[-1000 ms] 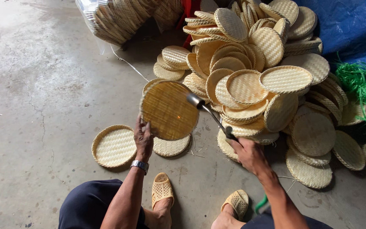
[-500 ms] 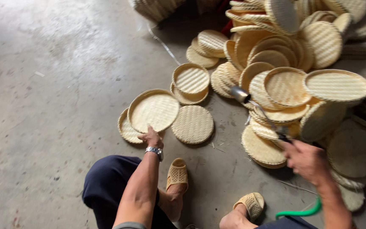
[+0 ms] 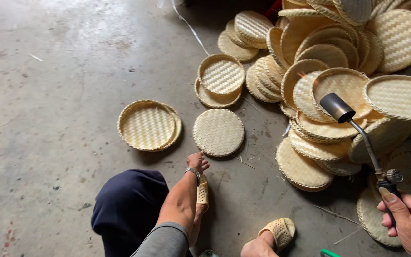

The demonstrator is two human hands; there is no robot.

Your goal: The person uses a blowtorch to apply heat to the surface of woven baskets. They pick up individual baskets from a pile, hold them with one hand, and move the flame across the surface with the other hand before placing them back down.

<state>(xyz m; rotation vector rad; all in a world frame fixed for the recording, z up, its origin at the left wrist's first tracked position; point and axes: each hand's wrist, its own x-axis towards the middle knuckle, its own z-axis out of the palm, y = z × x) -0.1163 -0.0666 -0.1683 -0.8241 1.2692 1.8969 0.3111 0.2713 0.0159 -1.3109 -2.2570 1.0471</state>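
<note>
My right hand grips the handle of a gas torch, whose metal nozzle points up and left over the heap of round woven bamboo trays. My left hand hangs empty near the floor with fingers loosely curled, just below a flat woven tray lying face down. To the left of it a small stack of trays sits rim up on the concrete floor.
Another short stack of trays lies further back. My feet in woven tan slippers rest on the concrete, my dark-clad knee at the left. A green hose end shows at the bottom edge.
My left hand set the tray it held onto the left stack and drew back toward my knee. The view swung left, and the torch stayed raised over the heap.
</note>
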